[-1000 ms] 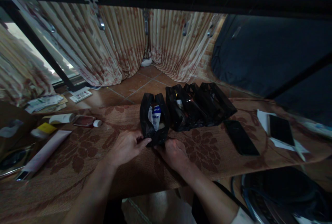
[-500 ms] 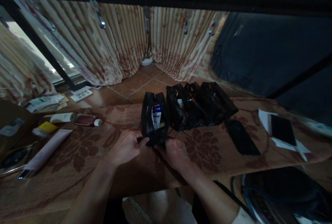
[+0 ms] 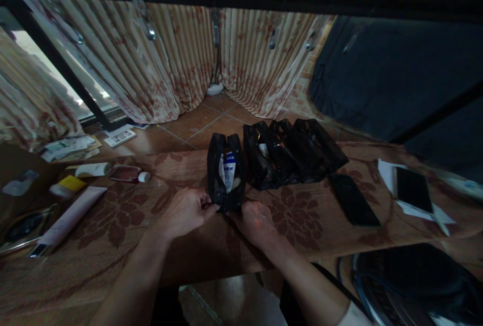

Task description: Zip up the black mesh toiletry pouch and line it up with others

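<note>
A small black mesh pouch [image 3: 214,172] stands in front of me, its top gaping. Inside it shows a white-and-blue packet or tube [image 3: 229,170], with a pale rounded thing beside it. My left hand [image 3: 187,211] pinches the pouch's near left corner between thumb and fingers. Against the near right bottom of the pouch is my right hand [image 3: 255,221], fingers curled, with the tips hidden under the pouch's edge. Just to the right, a row of several similar black pouches [image 3: 290,157] leans together, some with things showing inside.
On the left of the brown patterned cloth [image 3: 158,175] lie a pink tube [image 3: 71,218], a small bottle of reddish liquid [image 3: 126,173], a white tube [image 3: 92,169] and a yellow-labelled jar [image 3: 70,185]. A black phone [image 3: 353,199] and a tablet-like device [image 3: 414,189] on paper lie right.
My left thumb has slid slightly at the pouch's near corner, and the pouch's mouth looks a little wider. The right hand stays almost in place.
</note>
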`<state>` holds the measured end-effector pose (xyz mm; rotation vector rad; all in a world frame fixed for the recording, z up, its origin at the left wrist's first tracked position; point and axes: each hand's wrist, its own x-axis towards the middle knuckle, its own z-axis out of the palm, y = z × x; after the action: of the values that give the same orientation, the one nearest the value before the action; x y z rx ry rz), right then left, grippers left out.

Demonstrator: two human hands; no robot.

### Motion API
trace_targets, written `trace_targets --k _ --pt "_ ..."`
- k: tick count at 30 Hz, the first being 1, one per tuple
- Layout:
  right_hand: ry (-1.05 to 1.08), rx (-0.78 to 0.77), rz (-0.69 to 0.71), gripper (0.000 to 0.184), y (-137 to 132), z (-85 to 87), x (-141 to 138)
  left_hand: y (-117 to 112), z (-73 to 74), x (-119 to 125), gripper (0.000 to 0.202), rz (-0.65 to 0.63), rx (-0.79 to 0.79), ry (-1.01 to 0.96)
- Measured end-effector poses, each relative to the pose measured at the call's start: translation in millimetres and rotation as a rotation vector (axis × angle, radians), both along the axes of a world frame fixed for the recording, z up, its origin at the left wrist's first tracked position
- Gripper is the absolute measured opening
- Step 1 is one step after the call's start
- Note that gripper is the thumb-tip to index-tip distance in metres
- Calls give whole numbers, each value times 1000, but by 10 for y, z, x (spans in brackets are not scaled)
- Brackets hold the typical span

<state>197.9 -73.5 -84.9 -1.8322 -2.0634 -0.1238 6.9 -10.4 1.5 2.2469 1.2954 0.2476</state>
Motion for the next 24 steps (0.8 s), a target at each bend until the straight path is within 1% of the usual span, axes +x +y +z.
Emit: trace_targets --k 4,11,15,19,24 --pt "18 -33 3 34 -1 20 2 14 -6 -13 34 4 10 88" --pt "12 -60 -12 36 1 53 -12 32 -69 -18 40 33 -5 120" --pt "2 -135 -34 32 14 119 -43 32 -82 -27 44 19 15 152" --pt "-6 -192 -63 29 23 188 -68 23 -66 -26 44 -6 40 178" --pt "26 -250 -62 27 24 242 -78 8 -28 -4 41 -24 48 211"
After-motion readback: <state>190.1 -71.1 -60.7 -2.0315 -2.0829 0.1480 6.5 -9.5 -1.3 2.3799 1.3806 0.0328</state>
